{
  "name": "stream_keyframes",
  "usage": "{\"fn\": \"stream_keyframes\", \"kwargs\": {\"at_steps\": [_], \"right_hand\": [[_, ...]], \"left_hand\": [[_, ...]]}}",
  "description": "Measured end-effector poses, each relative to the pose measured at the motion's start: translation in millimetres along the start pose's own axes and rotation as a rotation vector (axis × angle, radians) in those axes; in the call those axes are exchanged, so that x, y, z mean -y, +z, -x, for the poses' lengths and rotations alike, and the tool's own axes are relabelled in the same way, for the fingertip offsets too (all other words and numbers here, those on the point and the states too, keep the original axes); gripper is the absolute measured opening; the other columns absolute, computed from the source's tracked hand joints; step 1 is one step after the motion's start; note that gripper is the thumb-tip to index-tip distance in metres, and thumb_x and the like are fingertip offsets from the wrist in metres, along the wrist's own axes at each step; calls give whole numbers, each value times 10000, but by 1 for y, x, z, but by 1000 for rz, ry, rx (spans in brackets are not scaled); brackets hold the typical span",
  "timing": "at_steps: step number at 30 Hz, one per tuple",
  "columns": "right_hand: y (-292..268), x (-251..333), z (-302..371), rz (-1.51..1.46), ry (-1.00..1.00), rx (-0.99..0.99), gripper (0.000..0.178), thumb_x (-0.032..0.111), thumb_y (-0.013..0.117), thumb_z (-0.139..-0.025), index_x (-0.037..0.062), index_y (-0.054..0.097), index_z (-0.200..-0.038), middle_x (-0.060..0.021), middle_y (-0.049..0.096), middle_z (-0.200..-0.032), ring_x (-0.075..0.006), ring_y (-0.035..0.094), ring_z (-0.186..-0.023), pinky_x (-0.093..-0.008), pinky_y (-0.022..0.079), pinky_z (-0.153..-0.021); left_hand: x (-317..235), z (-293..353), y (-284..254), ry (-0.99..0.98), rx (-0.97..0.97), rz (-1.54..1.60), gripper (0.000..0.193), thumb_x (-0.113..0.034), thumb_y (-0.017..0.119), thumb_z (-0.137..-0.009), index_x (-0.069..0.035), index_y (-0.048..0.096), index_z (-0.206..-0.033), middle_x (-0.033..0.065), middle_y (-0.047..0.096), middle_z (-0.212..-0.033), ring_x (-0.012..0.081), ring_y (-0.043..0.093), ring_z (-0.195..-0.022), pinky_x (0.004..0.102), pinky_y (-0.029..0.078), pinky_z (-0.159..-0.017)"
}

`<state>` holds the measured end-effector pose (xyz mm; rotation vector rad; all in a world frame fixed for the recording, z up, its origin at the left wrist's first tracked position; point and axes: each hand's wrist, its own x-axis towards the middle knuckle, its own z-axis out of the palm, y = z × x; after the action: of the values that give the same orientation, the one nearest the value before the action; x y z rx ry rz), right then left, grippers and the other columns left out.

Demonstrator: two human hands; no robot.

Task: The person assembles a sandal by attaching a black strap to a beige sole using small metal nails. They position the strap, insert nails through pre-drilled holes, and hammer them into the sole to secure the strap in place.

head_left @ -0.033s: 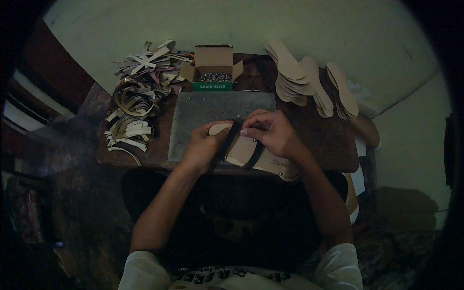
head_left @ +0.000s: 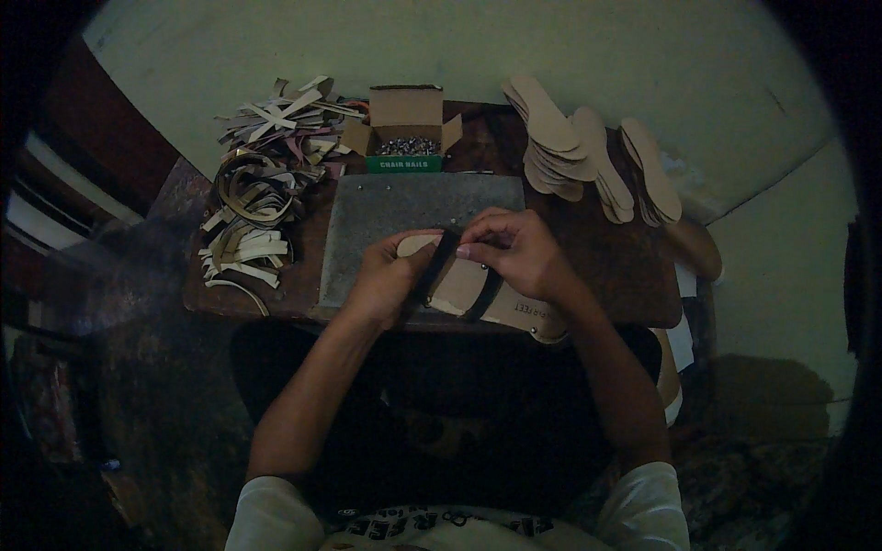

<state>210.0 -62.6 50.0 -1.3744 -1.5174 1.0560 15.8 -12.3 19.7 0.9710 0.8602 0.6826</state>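
A tan shoe insole (head_left: pixel 459 283) with two dark straps across it lies tilted over the near edge of the grey mat. My left hand (head_left: pixel 381 280) grips its left end, thumb on top beside the upper strap (head_left: pixel 439 262). At the far edge of the insole, my right hand (head_left: pixel 519 253) has thumb and forefinger pinched together near that strap; whatever they hold is hidden. The lower strap (head_left: pixel 482 296) passes just under the right fingers. Small shiny nail heads show along the insole's edges, one of them at its right end (head_left: pixel 535 331).
Behind the mat (head_left: pixel 367 207), a green cardboard box (head_left: pixel 404 165) stands with flaps up, full of nails. Cut strips (head_left: pixel 253 193) are heaped at the left. Stacked insoles (head_left: pixel 551 138) lie at the far right of the brown table (head_left: pixel 616 275). A few loose nails dot the mat.
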Motion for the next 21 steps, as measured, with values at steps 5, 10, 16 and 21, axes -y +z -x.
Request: {"fn": "stream_keyframes", "kwargs": {"at_steps": [5,10,16,21], "right_hand": [[3,6,2,-82,166,-23,113,40,718,-847,-21,666,-927,-60,653,-947,-129,625,-894,-281,498,-805],[6,-3,0,-202,101,-105,126,1,699,-850,-23,653,-965,-68,673,-981,-140,639,-933,-278,509,-815],[7,2,2,-132,82,-55,187,-25,669,-863,-23,654,-1049,-82,684,-1015,-129,639,-954,-281,513,-823],[11,10,5,-119,45,-87,159,-29,638,-865,-34,658,-1023,-102,701,-944,-159,668,-909,-302,524,-811]], "left_hand": [[1,1,2,52,3,-70,219,-144,637,-938,-8,662,-1108,83,687,-972,140,648,-851,279,534,-751],[3,0,3,162,-16,-137,207,-131,642,-931,-11,668,-1097,79,690,-968,129,644,-846,272,528,-749],[-8,8,7,201,-22,-316,218,-123,633,-932,-28,652,-1128,67,681,-1007,138,638,-898,300,525,-795],[-4,7,5,302,-30,-327,191,-93,659,-901,-10,672,-1072,85,692,-961,128,635,-880,279,517,-778]]}}
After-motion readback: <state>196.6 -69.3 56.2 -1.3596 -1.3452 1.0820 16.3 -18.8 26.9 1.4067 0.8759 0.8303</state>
